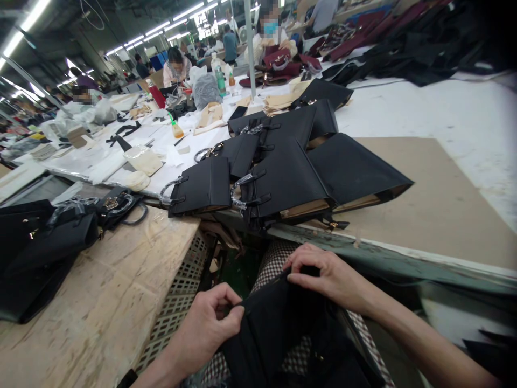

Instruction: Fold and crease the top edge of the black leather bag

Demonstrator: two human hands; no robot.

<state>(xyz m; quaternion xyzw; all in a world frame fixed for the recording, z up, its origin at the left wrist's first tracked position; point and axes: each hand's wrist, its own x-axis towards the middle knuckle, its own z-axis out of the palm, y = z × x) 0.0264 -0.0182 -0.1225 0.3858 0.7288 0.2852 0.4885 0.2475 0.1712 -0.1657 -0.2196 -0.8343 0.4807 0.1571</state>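
A black bag (262, 328) with a soft, cloth-like part lies across the lap, over brown-and-white checked clothing. My left hand (218, 315) pinches its edge on the left between thumb and fingertips. Farther along the same edge, my right hand (313, 269) grips it with thumb and curled fingers, so the edge stretches between the two. A small gold-coloured glint shows low on the black material. Much of the bag's lower part is dark and cut off by the frame. Just beyond my hands, a black handbag (286, 178) with plastic-wrapped handles lies on the table.
More black handbags (205, 183) crowd the white table's near edge. Others (44, 248) lie on the worn wooden surface (133, 275) at left, beside a perforated plastic crate (181, 285). A brown board (424, 199) covers the right side. Co-workers sit beyond a metal pole (249, 48).
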